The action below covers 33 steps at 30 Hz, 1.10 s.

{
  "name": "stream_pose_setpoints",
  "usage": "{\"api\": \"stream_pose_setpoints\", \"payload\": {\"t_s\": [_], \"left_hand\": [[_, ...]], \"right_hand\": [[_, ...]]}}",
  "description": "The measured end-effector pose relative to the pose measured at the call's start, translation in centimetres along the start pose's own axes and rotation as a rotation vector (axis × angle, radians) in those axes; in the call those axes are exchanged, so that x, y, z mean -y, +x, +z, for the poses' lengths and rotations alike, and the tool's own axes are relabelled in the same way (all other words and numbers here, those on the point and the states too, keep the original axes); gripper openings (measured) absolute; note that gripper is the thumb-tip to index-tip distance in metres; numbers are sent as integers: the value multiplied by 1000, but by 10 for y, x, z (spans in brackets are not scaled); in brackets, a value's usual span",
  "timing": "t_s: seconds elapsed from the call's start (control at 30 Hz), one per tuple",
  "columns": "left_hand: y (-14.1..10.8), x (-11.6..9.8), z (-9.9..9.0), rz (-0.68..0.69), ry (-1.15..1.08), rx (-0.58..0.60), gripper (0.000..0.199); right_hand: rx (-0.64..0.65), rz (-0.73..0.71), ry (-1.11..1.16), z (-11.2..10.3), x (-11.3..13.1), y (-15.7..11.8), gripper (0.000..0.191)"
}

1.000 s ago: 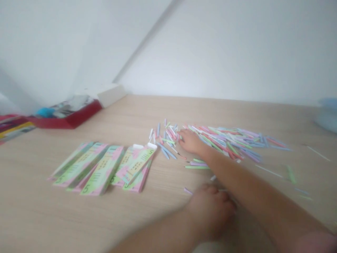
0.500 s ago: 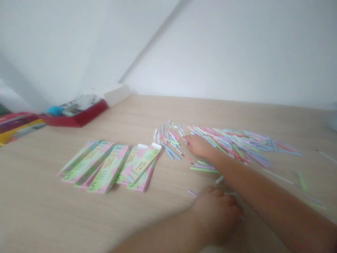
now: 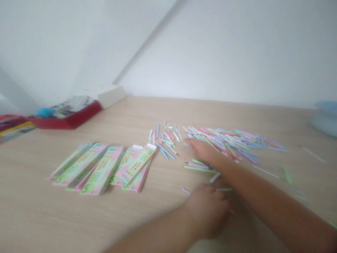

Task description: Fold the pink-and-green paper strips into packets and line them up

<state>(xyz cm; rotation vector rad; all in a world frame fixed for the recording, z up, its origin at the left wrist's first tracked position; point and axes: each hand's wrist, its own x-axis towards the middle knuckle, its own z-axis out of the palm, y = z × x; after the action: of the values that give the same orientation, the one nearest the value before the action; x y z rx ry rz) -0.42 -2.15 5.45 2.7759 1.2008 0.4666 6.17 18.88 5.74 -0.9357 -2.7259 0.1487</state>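
The right hand lay stretched across the wooden tabletop, loosely open and gripping nothing visible, its fingertips just beside the near edge of a heap of thin pastel sticks. The left hand sat nearer the body with its fingers curled down towards the wood. Blur and the back of the hand hid the fingertips, so I could not tell whether they had closed on anything. A few strays lay about it: a lilac stick just to its left, a white stick above it and a pale stick running in by the fingers, probably touching them.

The step in hand looked like working through the loose sticks at the near side of the heap. A stick lying flat on the wood would call for a fine fingertip pinch, since the sticks were thin and lay close together.

To the left, well apart from both hands, lay overlapping pink-and-green cards printed with a 5 (two small white tabs sat at the top of the rightmost ones). Farther back stood a red tray, and a pale blue bowl sat at the far right of the table
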Motion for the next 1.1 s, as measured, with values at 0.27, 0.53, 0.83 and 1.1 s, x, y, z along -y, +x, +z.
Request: {"api": "stream_pose_setpoints", "payload": {"t_s": [0.27, 0.53, 0.83, 1.1], "left_hand": [[-2, 1, -2, -23, -79, 41, 21], [-4, -1, -5, -46, -101, 59, 19], [-6, -1, -1, -80, -192, 10, 16], [-7, -1, -3, -115, -287, -13, 17]], "right_hand": [[-39, 147, -61, -10, -3, -21, 44], [-39, 166, -101, -22, 2, -36, 33], [-46, 117, -71, -17, -7, -42, 41], [-117, 204, 15, -16, 0, -71, 28]]}}
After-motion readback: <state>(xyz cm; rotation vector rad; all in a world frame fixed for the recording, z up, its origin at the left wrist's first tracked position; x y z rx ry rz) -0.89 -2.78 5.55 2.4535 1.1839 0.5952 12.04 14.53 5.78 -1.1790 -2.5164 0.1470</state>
